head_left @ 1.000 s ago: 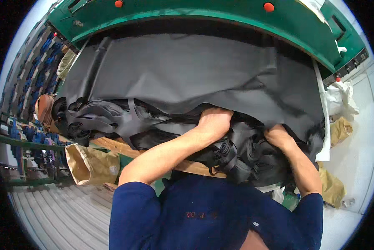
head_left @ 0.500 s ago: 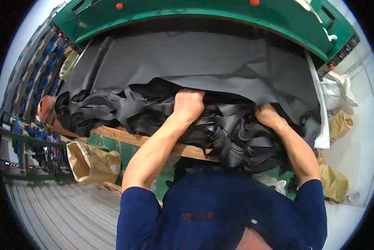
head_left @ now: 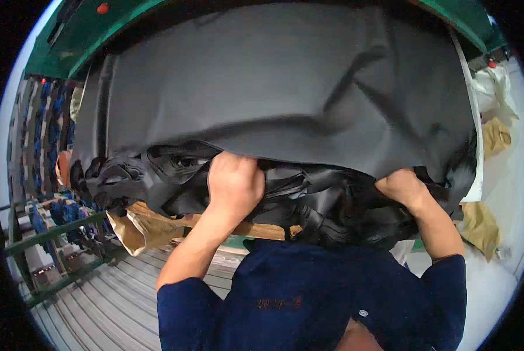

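Note:
A broad sheet of smooth black material point(head_left: 227, 82), like leather or vinyl, stretches across the work surface in front of me. My left hand point(head_left: 236, 184) is closed in a fist on the sheet's near edge, left of the middle. Farther right, my right hand point(head_left: 403, 186) grips the same edge, its fingertips partly hidden by the material. Between and below my hands bunch several folded, crumpled layers of black material point(head_left: 308, 205), hanging over the front edge. A crease runs up the sheet from near my right hand.
A green machine frame point(head_left: 466, 20) arches over the far side. The wooden table edge point(head_left: 262, 231) shows under the folds. Tan sacks point(head_left: 148, 234) stand at the left, and another tan sack point(head_left: 481, 231) lies at the right. A rack with dark and blue pieces point(head_left: 40, 134) stands far left.
The sheet's near edge has come closer to me, covering more of the crumpled layers, with both hands still gripping it. New creases show at the right. The view has shifted too.

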{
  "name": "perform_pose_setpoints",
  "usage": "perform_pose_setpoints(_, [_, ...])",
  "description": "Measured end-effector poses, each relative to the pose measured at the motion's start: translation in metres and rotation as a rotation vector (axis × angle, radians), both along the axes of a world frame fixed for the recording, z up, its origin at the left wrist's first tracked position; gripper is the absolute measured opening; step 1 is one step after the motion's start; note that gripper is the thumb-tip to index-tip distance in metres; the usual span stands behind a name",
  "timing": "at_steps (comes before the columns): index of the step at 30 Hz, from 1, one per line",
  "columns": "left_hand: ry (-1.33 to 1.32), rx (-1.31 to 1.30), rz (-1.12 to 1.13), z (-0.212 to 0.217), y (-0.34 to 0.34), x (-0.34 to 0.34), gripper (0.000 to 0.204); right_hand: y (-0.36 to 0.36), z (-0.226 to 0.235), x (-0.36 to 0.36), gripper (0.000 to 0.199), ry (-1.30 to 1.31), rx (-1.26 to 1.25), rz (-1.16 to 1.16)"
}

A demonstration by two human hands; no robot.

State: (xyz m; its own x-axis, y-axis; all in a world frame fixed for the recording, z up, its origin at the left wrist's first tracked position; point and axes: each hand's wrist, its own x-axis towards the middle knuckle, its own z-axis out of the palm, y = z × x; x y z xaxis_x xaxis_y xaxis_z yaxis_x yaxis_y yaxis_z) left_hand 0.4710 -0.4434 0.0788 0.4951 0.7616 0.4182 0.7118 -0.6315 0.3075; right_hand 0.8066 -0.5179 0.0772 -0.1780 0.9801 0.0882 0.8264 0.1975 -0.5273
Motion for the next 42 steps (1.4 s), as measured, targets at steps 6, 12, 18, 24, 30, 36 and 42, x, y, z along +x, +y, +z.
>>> perform_pose_setpoints(6, [0.037, -0.07, 0.301, 0.014, -0.012, -0.025, 0.026, 0.001, -0.006, 0.001, 0.023, 0.114, 0.051, -0.036])
perform_pose_setpoints(12, [0.255, -0.044, 0.217, 0.017, -0.032, -0.042, 0.02, 0.011, 0.023, 0.0, 0.035, 0.165, -0.382, -0.032])
perform_pose_setpoints(18, [0.154, -0.135, 0.054, 0.03, -0.068, -0.052, 0.017, 0.008, 0.015, 0.001, 0.034, 0.231, -0.294, 0.081])
perform_pose_setpoints(24, [0.159, -0.225, -0.041, 0.046, -0.07, -0.053, 0.019, 0.003, 0.013, -0.002, 0.031, 0.337, -0.334, 0.015])
perform_pose_setpoints(30, [0.209, -0.338, -0.105, 0.044, -0.05, -0.015, 0.052, -0.002, 0.017, -0.016, 0.031, 0.129, -0.202, -0.028])
perform_pose_setpoints(36, [0.09, -0.45, -0.273, 0.036, -0.052, 0.029, 0.06, -0.011, 0.0, -0.016, 0.023, -0.011, -0.061, -0.044])
perform_pose_setpoints(42, [0.022, -0.879, -0.361, 0.042, -0.041, 0.032, 0.04, -0.047, 0.012, -0.03, 0.025, -0.07, 0.15, -0.091])
